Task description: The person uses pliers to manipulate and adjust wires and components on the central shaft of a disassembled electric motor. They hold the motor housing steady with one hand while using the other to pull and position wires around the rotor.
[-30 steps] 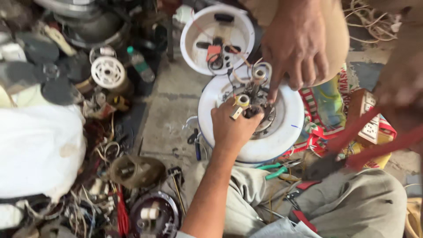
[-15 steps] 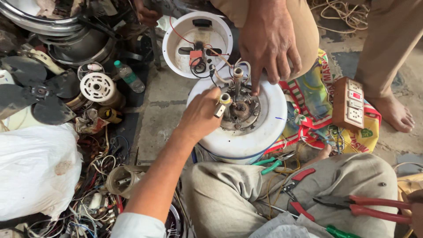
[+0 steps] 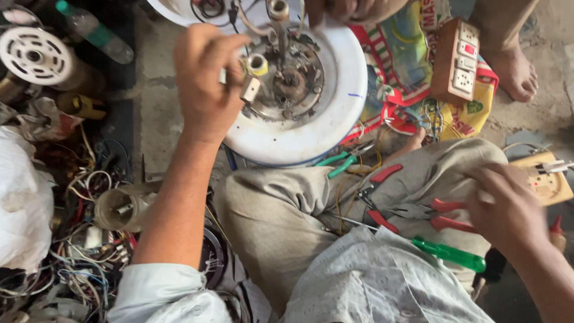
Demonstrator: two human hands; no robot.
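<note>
Much is cut off here. The second white disc (image 3: 173, 9) at the top edge shows only a sliver, and the other person's hand (image 3: 347, 9) above the motor is cropped to a few knuckles; only their bare foot (image 3: 514, 72) shows fully. Your right hand (image 3: 508, 212) is blurred, so you cannot tell exactly how its fingers close.

Your left hand (image 3: 206, 84) reaches over the left rim of the fan motor (image 3: 299, 90). Its fingers are curled in, thumb and fingertips pinched on a small pale part (image 3: 250, 88) at the edge of the motor's core; how tight the pinch is cannot be made out. Your right hand lies over your right knee with fingers partly bent around the red handles of the pliers (image 3: 430, 215), which rest on your lap.

The fan motor sits on the floor just past your knees: a round white housing, open on top, with a dark grimy metal core, a centre shaft and a few wires rising from it. A green screwdriver (image 3: 448, 254) lies on your lap beside the pliers, and a socket board (image 3: 457, 63) sits on a coloured bag (image 3: 412, 78) to the right.
</note>
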